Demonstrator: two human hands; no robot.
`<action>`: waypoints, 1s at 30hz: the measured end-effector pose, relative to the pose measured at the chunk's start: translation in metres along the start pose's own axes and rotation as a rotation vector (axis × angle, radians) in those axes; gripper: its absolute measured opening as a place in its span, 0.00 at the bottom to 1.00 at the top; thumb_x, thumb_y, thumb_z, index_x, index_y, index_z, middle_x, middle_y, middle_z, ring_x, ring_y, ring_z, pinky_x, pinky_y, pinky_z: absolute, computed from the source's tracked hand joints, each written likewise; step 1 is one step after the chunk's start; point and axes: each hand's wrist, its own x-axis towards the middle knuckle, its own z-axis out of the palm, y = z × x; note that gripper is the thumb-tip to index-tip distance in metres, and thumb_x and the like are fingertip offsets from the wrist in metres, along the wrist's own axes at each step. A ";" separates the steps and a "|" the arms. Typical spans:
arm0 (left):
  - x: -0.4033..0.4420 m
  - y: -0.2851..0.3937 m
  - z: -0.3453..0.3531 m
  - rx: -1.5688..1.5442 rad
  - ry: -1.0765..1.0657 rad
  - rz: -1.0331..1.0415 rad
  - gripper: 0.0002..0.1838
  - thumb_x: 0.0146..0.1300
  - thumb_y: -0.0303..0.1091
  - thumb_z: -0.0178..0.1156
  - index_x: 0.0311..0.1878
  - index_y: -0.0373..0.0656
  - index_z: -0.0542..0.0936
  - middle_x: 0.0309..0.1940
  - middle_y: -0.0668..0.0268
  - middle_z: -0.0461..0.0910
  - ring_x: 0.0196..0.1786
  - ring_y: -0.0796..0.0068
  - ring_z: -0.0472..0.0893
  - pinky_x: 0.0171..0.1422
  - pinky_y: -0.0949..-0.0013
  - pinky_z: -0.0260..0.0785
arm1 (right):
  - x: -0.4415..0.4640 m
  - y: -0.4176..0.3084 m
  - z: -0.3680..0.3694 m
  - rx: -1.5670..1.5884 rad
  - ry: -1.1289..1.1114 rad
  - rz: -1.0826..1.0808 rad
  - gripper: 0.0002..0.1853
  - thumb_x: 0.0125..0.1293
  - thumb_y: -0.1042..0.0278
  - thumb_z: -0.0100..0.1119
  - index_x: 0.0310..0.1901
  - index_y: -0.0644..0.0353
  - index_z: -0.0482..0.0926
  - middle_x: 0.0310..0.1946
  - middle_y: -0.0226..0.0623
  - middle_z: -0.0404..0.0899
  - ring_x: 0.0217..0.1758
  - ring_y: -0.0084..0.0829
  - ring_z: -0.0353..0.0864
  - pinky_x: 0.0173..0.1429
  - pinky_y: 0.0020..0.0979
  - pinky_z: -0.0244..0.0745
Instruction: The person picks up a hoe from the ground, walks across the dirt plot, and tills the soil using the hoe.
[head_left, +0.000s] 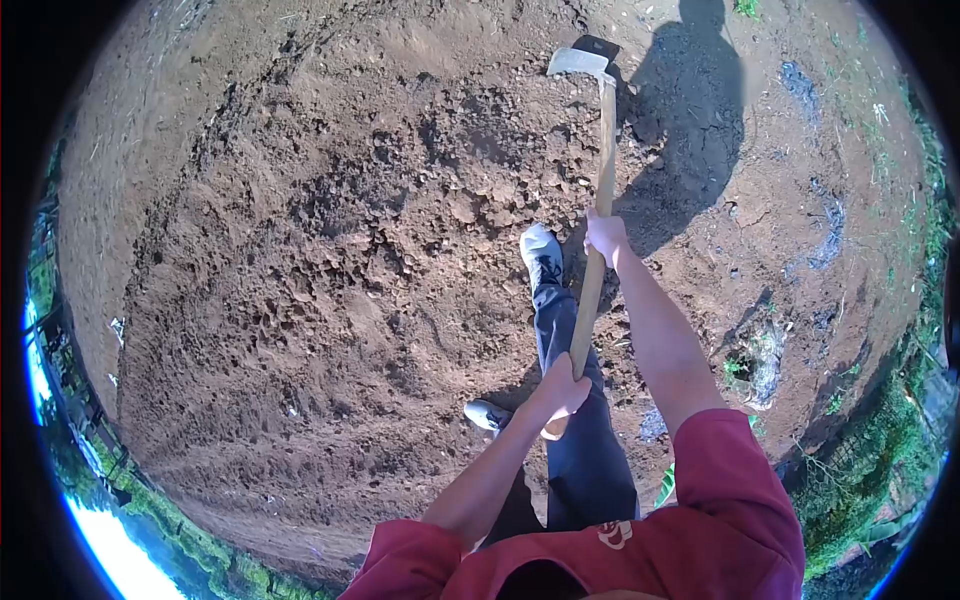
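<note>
At the bottom of the frame, nearest the camera, is a red shirt point(640, 545). Just above it, near the lower centre, the left hand point(566, 388) is closed around the wooden handle of a hoe point(587, 305), close to its butt end. Farther up, right of centre, the right hand point(606, 236) wraps the same handle, fingers curled. Two shoes point(541, 252) stand on the soil point(370, 270) left of the handle. The hoe's metal blade point(577, 62) is at upper centre, beside a person's shadow point(692, 110).
</note>
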 end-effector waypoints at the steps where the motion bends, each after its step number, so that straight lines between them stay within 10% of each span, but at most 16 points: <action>1: -0.015 -0.007 0.007 0.003 -0.002 0.021 0.15 0.62 0.30 0.58 0.44 0.35 0.63 0.21 0.63 0.72 0.19 0.74 0.74 0.21 0.67 0.67 | -0.020 0.001 -0.005 0.031 -0.007 0.008 0.23 0.73 0.53 0.56 0.25 0.62 0.72 0.15 0.34 0.70 0.14 0.29 0.72 0.19 0.34 0.69; 6: -0.111 0.005 0.009 0.106 -0.051 -0.067 0.20 0.63 0.32 0.58 0.52 0.30 0.66 0.27 0.58 0.76 0.24 0.68 0.79 0.28 0.64 0.72 | -0.115 0.006 -0.015 0.227 -0.005 0.005 0.19 0.73 0.53 0.56 0.36 0.63 0.70 0.18 0.32 0.69 0.16 0.27 0.70 0.21 0.33 0.70; 12: -0.175 -0.049 0.004 0.515 0.073 0.079 0.22 0.63 0.36 0.57 0.51 0.26 0.66 0.41 0.34 0.79 0.48 0.38 0.82 0.51 0.50 0.75 | -0.205 0.023 -0.016 0.401 0.002 -0.017 0.17 0.73 0.53 0.56 0.40 0.60 0.68 0.20 0.30 0.68 0.17 0.25 0.69 0.21 0.31 0.70; 30: -0.013 0.086 -0.027 0.528 0.115 0.178 0.18 0.64 0.35 0.56 0.49 0.30 0.69 0.33 0.44 0.79 0.37 0.48 0.83 0.41 0.55 0.73 | -0.045 -0.105 -0.059 0.434 0.115 -0.218 0.22 0.73 0.47 0.52 0.37 0.61 0.68 0.20 0.31 0.68 0.17 0.26 0.70 0.22 0.32 0.71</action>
